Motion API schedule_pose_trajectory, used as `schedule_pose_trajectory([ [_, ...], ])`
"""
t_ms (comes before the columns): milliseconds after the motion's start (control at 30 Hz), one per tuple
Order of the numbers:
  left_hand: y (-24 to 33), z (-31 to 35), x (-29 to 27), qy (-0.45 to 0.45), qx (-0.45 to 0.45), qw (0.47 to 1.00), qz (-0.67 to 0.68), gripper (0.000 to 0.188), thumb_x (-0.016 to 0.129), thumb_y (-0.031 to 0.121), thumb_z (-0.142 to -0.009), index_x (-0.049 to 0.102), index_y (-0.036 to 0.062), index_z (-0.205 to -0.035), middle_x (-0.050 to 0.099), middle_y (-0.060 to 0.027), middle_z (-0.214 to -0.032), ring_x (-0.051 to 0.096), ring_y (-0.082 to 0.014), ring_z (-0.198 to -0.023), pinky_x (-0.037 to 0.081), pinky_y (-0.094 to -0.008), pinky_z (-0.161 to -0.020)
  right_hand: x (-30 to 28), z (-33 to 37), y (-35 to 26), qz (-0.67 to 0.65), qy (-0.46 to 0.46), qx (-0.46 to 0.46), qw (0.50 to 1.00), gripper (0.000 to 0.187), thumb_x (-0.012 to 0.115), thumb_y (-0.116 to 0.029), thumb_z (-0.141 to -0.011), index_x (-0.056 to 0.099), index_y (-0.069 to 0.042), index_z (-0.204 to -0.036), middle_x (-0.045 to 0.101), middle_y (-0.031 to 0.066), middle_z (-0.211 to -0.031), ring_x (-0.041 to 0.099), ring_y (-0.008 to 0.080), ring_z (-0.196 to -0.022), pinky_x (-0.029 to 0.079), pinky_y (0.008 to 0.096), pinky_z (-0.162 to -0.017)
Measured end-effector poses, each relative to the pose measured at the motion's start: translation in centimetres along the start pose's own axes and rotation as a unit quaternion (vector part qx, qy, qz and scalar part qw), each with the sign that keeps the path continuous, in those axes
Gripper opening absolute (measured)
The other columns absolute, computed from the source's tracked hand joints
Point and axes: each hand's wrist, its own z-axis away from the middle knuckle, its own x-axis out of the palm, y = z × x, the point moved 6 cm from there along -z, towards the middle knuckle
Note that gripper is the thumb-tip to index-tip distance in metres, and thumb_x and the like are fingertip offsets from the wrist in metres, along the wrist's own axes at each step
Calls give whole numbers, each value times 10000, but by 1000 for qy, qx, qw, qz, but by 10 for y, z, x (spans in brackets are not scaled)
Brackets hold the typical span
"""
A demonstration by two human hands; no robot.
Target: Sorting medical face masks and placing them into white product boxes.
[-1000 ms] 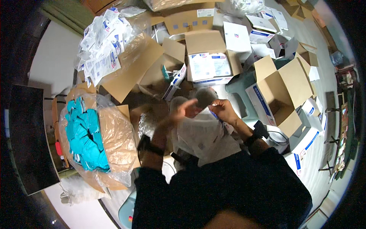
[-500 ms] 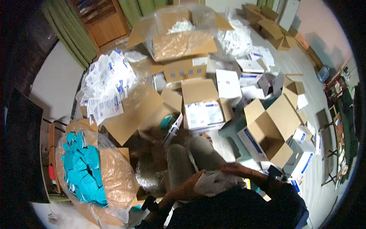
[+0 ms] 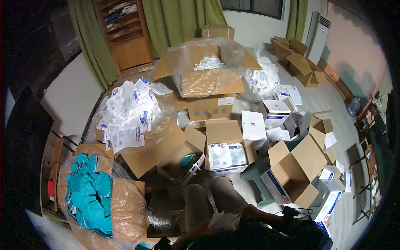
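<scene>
At the lower edge, over my lap, a crumpled white translucent plastic bag [image 3: 225, 221] lies between my hands. My right hand [image 3: 251, 213] is closed at its right side, fingers curled and partly in shadow. My left hand [image 3: 202, 233] is low and dark beside the bag's left side; its fingers are hidden. Ahead of my knees, an open carton [image 3: 227, 170] holds white-and-blue flat packets [image 3: 227, 155]. Left of my legs, a deep open carton [image 3: 166, 185] has crinkled clear plastic inside. Teal folded pieces [image 3: 89, 193] fill a plastic-lined carton [image 3: 129, 204] at the left.
White printed packets [image 3: 129, 112] heap up at the left. Behind them, a large plastic-lined carton [image 3: 210, 83] contains white stringy material [image 3: 209, 62]. An empty open carton [image 3: 287, 177] rests on a grey-green stool [image 3: 258, 187] at the right. More cartons [image 3: 306, 68] stand far right.
The view has tilted up, so the room sits lower in the picture. My hands and the plastic bag are nearer the lower edge, with the left hand less visible.
</scene>
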Motion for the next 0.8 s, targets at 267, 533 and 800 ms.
schedule_pose_trajectory([
  [267,20,0,-25,73,84,993,-38,677,704,180,-790,428,45,-1393,555,-174,-1291,536,-296,-1191,425,-406,-1008,-37,-7,-142,-35,164,-246,955,318,655,-213,-890,625,-49,-1161,671,41,-1048,643,164,-854,534,337,-755],
  [533,33,-3,-66,173,128,975,-61,642,667,131,-783,445,23,-1375,551,-186,-1290,528,-302,-1192,416,-407,-1009,-29,-55,-147,-67,-6,-294,953,353,612,-260,-934,602,-39,-1209,638,90,-1167,608,212,-1043,463,319,-931],
  [800,67,10,-177,409,172,892,-82,611,631,83,-776,462,1,-1358,548,-198,-1289,520,-308,-1194,407,-408,-1010,-52,-5,-232,-444,-13,-313,840,582,467,-435,-994,385,-51,-1424,452,108,-1425,450,258,-1288,398,459,-1038],
])
